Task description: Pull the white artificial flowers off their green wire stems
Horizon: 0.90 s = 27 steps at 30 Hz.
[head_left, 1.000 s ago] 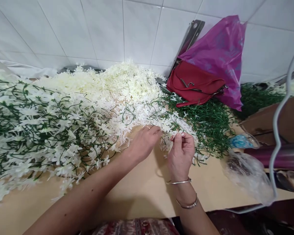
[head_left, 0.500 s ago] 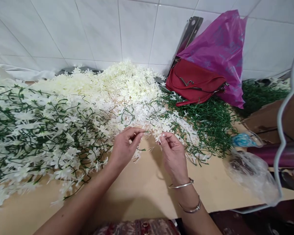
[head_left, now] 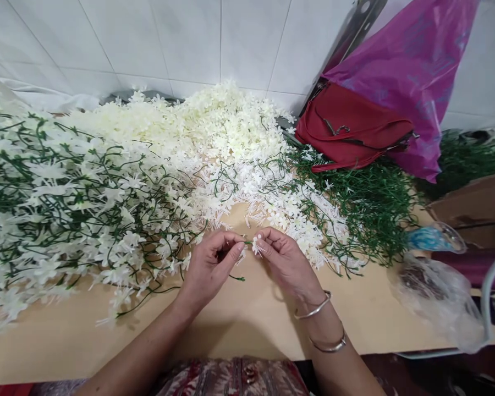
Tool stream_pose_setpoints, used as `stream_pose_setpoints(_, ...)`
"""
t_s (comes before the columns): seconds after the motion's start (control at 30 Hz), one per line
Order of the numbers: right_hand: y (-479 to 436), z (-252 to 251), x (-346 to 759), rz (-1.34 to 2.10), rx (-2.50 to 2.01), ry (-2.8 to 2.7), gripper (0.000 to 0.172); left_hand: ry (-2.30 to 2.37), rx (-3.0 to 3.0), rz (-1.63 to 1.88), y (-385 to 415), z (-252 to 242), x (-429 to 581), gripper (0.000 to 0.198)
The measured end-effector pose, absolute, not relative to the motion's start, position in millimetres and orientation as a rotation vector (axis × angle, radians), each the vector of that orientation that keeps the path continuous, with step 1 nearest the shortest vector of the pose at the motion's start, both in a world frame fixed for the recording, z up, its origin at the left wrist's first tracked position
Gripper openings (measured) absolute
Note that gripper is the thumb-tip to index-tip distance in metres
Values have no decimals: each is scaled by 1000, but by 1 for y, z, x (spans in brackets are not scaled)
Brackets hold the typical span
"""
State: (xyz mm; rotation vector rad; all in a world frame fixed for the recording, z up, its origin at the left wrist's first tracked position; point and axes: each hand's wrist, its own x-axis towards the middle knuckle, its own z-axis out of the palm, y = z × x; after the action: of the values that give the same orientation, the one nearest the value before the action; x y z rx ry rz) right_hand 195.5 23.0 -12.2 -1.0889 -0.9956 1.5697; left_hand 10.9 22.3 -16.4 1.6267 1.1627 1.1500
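Note:
My left hand (head_left: 209, 267) pinches a thin green stem (head_left: 237, 277) over the tan board (head_left: 239, 324). My right hand (head_left: 286, 261), with two metal bangles on the wrist, pinches a small white plastic flower (head_left: 257, 245) at the stem's tip. The two hands' fingertips nearly meet. Just beyond them lies a heap of loose white flowers (head_left: 214, 143). To the left spreads a pile of green stems fitted with white flowers (head_left: 66, 198). Bare green stems (head_left: 367, 203) lie to the right.
A red handbag (head_left: 350, 129) and a purple plastic bag (head_left: 412, 66) lean against the white tiled wall. At the right are a clear plastic bag (head_left: 441, 297), a small blue packet (head_left: 431, 239), a brown cardboard box (head_left: 474, 206) and a grey cable (head_left: 493, 275).
Both hands have drawn back from the flower heap toward me and come together. The right hand has brought a white flower to the stem in the left hand. The view has shifted closer.

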Motion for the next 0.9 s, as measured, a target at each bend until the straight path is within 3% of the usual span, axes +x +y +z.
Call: stream_pose_setpoints(0.9,27,-20,194,1549,-1135,-1106,31,1034,1375,1010,21,-28,13,22)
